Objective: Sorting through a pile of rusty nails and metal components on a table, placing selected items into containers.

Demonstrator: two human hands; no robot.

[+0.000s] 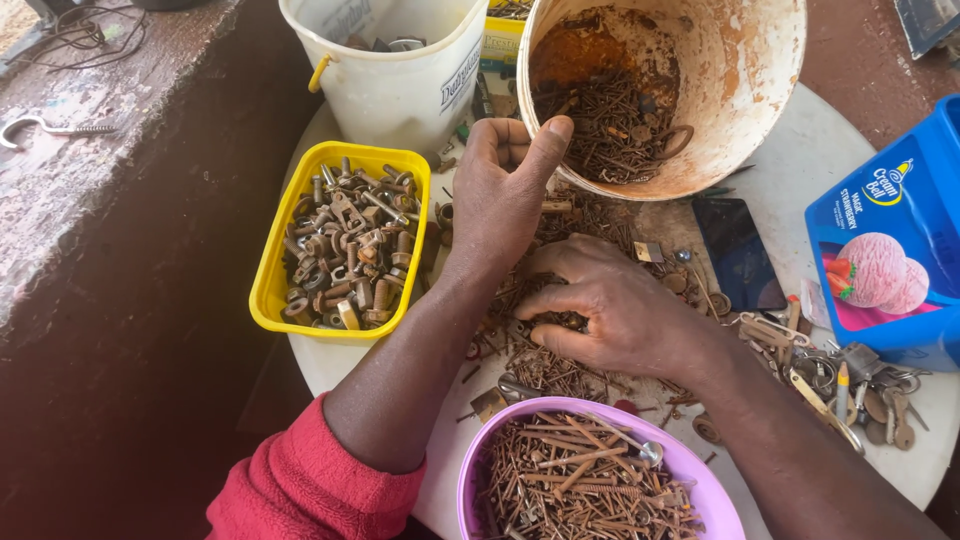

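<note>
Centre frame: left hand [500, 195] grips the rim of a rust-stained white plastic bucket [740, 90] tilted at upper right, thumb hooked over the edge. Right hand [610, 310] lies just below, fingers curled narrow over a loose heap of rusty nails [560, 365] on the round white table [800, 160]. Yellow rectangular tub of rusty bolts [340, 240] at left; purple round bowl of nails [590, 475] at bottom.

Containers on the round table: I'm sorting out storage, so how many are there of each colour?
White plastic bucket: 1
Rust-stained cream bucket, rim gripped by the left hand: 1
Yellow rectangular plastic tub: 1
Purple round plastic bowl: 1
Blue ice-cream tub: 1
Total: 5
</note>
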